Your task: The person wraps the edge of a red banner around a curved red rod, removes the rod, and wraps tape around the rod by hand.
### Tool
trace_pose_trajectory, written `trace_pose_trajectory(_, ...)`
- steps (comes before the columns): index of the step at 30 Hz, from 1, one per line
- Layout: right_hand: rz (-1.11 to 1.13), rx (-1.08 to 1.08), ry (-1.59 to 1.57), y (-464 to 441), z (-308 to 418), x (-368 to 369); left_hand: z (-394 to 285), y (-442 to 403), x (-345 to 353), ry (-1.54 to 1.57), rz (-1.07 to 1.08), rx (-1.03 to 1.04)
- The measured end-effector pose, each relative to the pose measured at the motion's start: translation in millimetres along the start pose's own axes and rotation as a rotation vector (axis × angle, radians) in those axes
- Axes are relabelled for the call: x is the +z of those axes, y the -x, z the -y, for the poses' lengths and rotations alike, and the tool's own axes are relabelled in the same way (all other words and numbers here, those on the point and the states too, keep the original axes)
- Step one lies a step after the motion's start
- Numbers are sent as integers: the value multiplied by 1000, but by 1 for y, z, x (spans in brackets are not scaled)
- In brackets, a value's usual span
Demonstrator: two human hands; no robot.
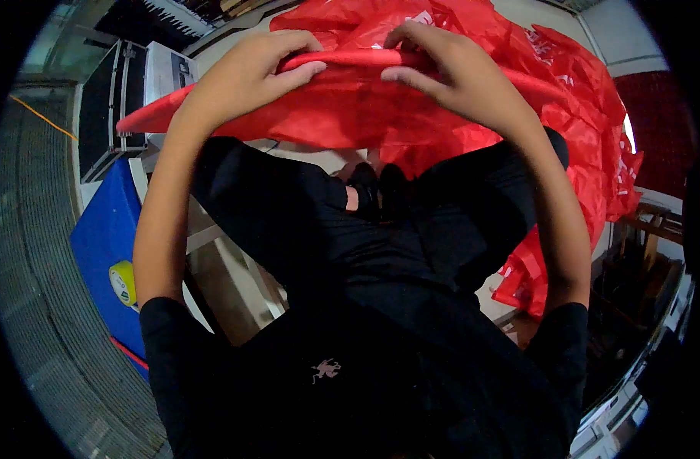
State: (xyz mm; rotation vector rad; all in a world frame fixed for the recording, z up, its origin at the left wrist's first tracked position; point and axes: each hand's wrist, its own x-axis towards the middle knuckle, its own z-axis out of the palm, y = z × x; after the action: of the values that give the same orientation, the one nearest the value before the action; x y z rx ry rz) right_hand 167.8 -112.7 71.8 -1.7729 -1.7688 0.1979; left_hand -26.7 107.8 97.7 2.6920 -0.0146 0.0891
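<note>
A large sheet of thin red fabric (335, 115) with some white printing hangs across in front of my knees. My left hand (270, 65) grips its rolled or folded upper edge, thumb on the near side and fingers over the far side. A short way to the right, my right hand (442, 69) pinches the same edge between thumb and fingers. Between the two hands the edge runs nearly straight, and on the left it tapers to a point beyond my wrist. More of the fabric lies bunched at the far side and down the right.
On the left stand a black case with metal edges (109, 107) and a white box (166, 73). A roll of yellow-green tape (123, 283) rests on a blue surface (109, 229). Wooden furniture (652, 237) is at the right. My feet (377, 187) are on the pale floor.
</note>
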Motion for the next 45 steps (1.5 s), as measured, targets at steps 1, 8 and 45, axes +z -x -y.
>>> trace_pose_trajectory(1, -32, -22, 9, 0, 1, 1, -1, 0, 0, 0, 0, 2)
trace_pose_trajectory(8, 9, -21, 82, -2, 4, 1, -5, 2, -2, 45, -3, -20)
trace_pose_trajectory(45, -25, -148, 248, -6, 2, 5, -5, -9, 2, -47, -33, 160)
